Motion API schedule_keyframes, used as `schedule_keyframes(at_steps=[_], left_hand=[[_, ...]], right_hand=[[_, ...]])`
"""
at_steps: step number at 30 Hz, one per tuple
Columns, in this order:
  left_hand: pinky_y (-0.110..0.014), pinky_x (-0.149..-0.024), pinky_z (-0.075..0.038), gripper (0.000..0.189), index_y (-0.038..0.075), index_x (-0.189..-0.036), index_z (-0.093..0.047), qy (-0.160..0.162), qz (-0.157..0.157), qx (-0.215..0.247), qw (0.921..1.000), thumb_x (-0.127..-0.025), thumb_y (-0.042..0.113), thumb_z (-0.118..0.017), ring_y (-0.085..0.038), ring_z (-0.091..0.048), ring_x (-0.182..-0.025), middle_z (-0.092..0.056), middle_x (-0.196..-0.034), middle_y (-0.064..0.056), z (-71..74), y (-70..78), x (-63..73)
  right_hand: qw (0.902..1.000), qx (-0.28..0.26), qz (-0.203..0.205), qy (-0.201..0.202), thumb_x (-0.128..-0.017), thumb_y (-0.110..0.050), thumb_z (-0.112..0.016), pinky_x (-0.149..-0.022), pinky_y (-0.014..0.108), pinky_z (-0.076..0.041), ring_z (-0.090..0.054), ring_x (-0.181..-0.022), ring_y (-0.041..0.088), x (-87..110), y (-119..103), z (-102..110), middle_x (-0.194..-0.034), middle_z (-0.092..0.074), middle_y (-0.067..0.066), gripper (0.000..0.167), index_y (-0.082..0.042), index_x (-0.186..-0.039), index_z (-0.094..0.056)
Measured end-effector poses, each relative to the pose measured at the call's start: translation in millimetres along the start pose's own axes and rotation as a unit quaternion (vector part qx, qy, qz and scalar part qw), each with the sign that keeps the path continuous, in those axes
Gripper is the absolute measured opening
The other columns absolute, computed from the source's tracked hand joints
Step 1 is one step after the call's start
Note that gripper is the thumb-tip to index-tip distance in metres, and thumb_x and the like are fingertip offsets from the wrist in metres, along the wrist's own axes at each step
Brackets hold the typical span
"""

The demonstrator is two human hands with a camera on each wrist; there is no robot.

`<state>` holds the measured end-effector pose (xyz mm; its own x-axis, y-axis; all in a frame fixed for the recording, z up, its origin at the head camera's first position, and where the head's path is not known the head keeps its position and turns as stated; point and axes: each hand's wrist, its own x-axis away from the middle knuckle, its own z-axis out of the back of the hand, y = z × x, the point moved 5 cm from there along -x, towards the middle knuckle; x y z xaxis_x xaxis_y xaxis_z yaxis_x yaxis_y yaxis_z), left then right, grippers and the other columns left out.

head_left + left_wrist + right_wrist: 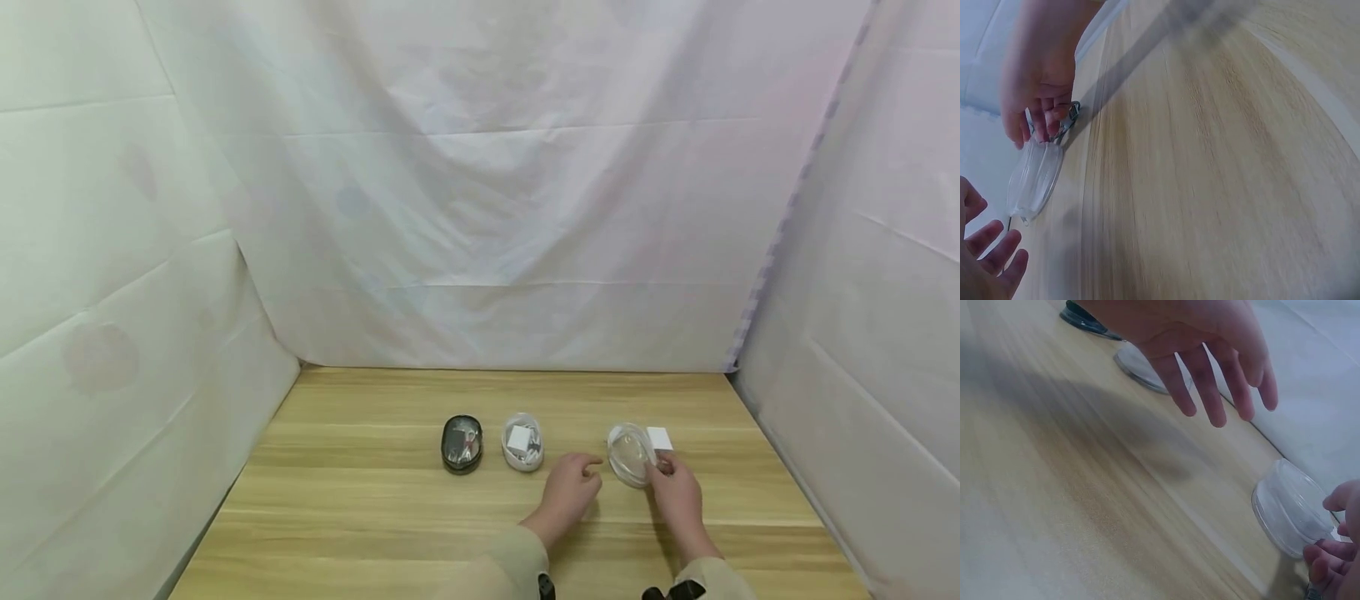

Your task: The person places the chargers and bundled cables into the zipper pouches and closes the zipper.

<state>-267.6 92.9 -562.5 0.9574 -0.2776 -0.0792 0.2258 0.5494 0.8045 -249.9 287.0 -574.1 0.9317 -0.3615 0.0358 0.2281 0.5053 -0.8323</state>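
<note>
My right hand [677, 497] holds the right edge of a clear oval plastic case [628, 454], with thumb and fingers around its rim. In the right wrist view the case [1288, 509] stands tilted on its edge near the wood surface and looks see-through. Just behind the right fingers lies a white block [659, 438], partly covered by that hand. To the left of the case is my left hand [570, 492], its fingers loosely bent and apart from everything; the right wrist view shows those fingers [1210, 394] spread over the table with nothing in them.
Farther left on the wooden table [360, 500] sits a white oval case [522, 442] with a white block and cable inside. Next to it is a black oval case [462, 445] with dark contents under a clear lid. White cloth [487, 208] hangs behind and on both sides.
</note>
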Motion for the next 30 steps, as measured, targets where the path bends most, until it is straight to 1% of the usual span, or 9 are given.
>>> schedule_keyframes(at_steps=[2, 5, 8, 10, 15, 20, 25, 27, 30], left_hand=[[-0.026, -0.079, -0.051, 0.03, 0.015, -0.114, -0.071, 0.0, 0.004, 0.01, 0.9999, -0.085, 0.013, -0.063, -0.005, -0.058, -0.09, -0.065, -0.109, 0.005, -4.0, 1.5, -1.9], [-0.026, -0.08, -0.051, 0.031, 0.013, -0.115, -0.07, -0.002, 0.003, 0.017, 0.9999, -0.085, 0.013, -0.062, -0.004, -0.058, -0.09, -0.065, -0.11, 0.003, -8.3, 3.4, -2.4], [-0.027, -0.08, -0.051, 0.032, 0.012, -0.116, -0.07, -0.003, 0.001, 0.016, 0.9999, -0.084, 0.012, -0.063, -0.005, -0.059, -0.09, -0.065, -0.111, 0.002, -10.6, 2.6, -1.8], [-0.027, -0.081, -0.051, 0.032, 0.013, -0.116, -0.07, -0.002, 0.012, 0.018, 0.9998, -0.084, 0.012, -0.064, -0.005, -0.059, -0.091, -0.065, -0.111, 0.004, -11.1, 0.1, -1.3], [-0.029, -0.079, -0.052, 0.033, 0.012, -0.116, -0.07, 0.003, 0.037, 0.043, 0.9984, -0.084, 0.011, -0.064, -0.006, -0.059, -0.088, -0.066, -0.107, 0.002, -9.0, -4.8, -0.5], [-0.026, -0.07, -0.049, 0.031, 0.011, -0.113, -0.071, 0.008, 0.036, 0.058, 0.9976, -0.083, 0.01, -0.065, -0.003, -0.054, -0.077, -0.066, -0.094, 0.002, -6.5, -5.3, -1.3], [-0.022, -0.062, -0.045, 0.031, 0.007, -0.112, -0.071, 0.009, 0.033, 0.077, 0.9965, -0.081, 0.008, -0.065, -0.003, -0.048, -0.066, -0.055, -0.075, 0.009, -3.7, -4.2, -0.7], [-0.022, -0.061, -0.044, 0.032, 0.005, -0.112, -0.071, 0.013, 0.034, 0.084, 0.9957, -0.08, 0.006, -0.065, -0.003, -0.047, -0.065, -0.052, -0.073, 0.011, -2.2, -4.0, 0.4], [-0.022, -0.062, -0.045, 0.033, 0.005, -0.11, -0.072, 0.022, 0.037, 0.088, 0.9952, -0.078, 0.004, -0.065, -0.003, -0.049, -0.068, -0.054, -0.075, 0.01, 0.6, -4.2, 1.9]], right_hand=[[0.9996, 0.016, 0.008, 0.02, -0.095, -0.017, -0.058, -0.075, 0.037, -0.044, -0.056, -0.095, 0.034, -1.4, 0.1, 1.2, -0.105, -0.062, 0.026, 0.043, 0.012, -0.126, -0.054], [0.9994, 0.026, 0.013, 0.02, -0.094, -0.016, -0.06, -0.07, 0.034, -0.044, -0.058, -0.091, 0.034, -2.6, -0.8, 0.4, -0.102, -0.064, 0.026, 0.041, 0.013, -0.122, -0.057], [0.9995, 0.025, 0.009, 0.014, -0.094, -0.016, -0.061, -0.071, 0.033, -0.046, -0.059, -0.093, 0.035, -1.9, -0.3, -1.8, -0.103, -0.065, 0.026, 0.04, 0.014, -0.12, -0.058], [0.9996, 0.025, 0.004, 0.009, -0.094, -0.017, -0.061, -0.073, 0.034, -0.047, -0.06, -0.095, 0.036, -0.6, 0.3, -3.4, -0.105, -0.065, 0.027, 0.041, 0.014, -0.12, -0.059], [0.9999, 0.015, -0.002, -0.001, -0.093, -0.018, -0.062, -0.073, 0.034, -0.046, -0.059, -0.096, 0.036, 2.4, 0.5, -7.9, -0.103, -0.064, 0.025, 0.042, 0.014, -0.121, -0.059], [0.9999, 0.005, 0.003, -0.011, -0.092, -0.016, -0.063, -0.073, 0.033, -0.046, -0.06, -0.093, 0.033, 7.0, -3.5, -14.7, -0.1, -0.065, 0.022, 0.04, 0.013, -0.119, -0.059], [0.9997, 0.001, 0.014, -0.018, -0.091, -0.014, -0.064, -0.073, 0.034, -0.048, -0.061, -0.09, 0.032, 13.3, -9.0, -21.8, -0.097, -0.067, 0.02, 0.037, 0.013, -0.117, -0.06], [0.9998, 0.001, 0.012, -0.017, -0.091, -0.015, -0.064, -0.073, 0.034, -0.048, -0.061, -0.09, 0.031, 15.6, -10.0, -23.7, -0.097, -0.067, 0.019, 0.037, 0.012, -0.117, -0.06], [0.9997, -0.006, 0.007, -0.024, -0.092, -0.015, -0.063, -0.074, 0.035, -0.048, -0.06, -0.091, 0.032, 19.3, -11.2, -26.7, -0.099, -0.066, 0.019, 0.038, 0.012, -0.119, -0.059]])
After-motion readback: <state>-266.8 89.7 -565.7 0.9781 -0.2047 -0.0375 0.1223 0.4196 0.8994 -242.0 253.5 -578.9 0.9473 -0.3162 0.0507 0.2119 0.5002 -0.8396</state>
